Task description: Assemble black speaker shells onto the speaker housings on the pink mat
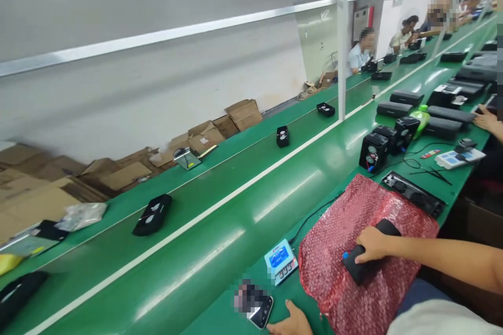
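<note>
Right hand (371, 245) clamps the black speaker (367, 252) lying on red bubble wrap (353, 220); left hand (293, 322) rests loosely open by the phone (255, 304). Slick wrap could slide, tipping the speaker off the bench (220, 319).

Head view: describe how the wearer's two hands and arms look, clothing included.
Both hands are bare: no gloves, rings or watch visible. The right hand leads to a long forearm with no sleeve on the part in view. Only part of the left hand shows at the bottom edge, its wrist cut off. Light fabric and a dark blue patch sit at the bottom right corner.
</note>
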{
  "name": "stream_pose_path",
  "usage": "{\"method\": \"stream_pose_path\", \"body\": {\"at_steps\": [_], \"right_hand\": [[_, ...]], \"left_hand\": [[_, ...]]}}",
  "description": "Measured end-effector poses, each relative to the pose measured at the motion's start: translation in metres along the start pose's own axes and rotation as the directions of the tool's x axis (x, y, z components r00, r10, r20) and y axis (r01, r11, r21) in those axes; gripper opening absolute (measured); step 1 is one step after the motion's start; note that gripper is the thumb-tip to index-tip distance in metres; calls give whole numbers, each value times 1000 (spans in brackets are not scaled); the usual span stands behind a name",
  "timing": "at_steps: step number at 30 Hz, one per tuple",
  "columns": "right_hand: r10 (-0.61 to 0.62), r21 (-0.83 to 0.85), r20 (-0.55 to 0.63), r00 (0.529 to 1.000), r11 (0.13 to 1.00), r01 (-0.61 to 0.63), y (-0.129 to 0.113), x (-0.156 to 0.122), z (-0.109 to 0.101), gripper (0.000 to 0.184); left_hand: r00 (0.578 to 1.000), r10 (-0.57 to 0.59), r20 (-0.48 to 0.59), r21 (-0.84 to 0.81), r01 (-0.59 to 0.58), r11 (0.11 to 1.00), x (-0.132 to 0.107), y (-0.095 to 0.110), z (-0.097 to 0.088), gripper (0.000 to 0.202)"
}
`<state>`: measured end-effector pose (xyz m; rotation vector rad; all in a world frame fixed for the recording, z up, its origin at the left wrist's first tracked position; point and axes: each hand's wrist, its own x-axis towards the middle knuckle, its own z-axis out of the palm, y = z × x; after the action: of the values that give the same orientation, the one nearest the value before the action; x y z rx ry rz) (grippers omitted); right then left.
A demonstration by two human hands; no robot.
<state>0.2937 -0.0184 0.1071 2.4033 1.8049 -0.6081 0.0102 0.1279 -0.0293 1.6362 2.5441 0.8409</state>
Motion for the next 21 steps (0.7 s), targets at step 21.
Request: {"method": "stream_pose_path", "body": {"at_steps": [21], "right_hand": [[-64,55,-17,998,996,65,12,2,11,75]], "left_hand": [[990,-134,-51,22,135,991,38,10,-21,66]]}}
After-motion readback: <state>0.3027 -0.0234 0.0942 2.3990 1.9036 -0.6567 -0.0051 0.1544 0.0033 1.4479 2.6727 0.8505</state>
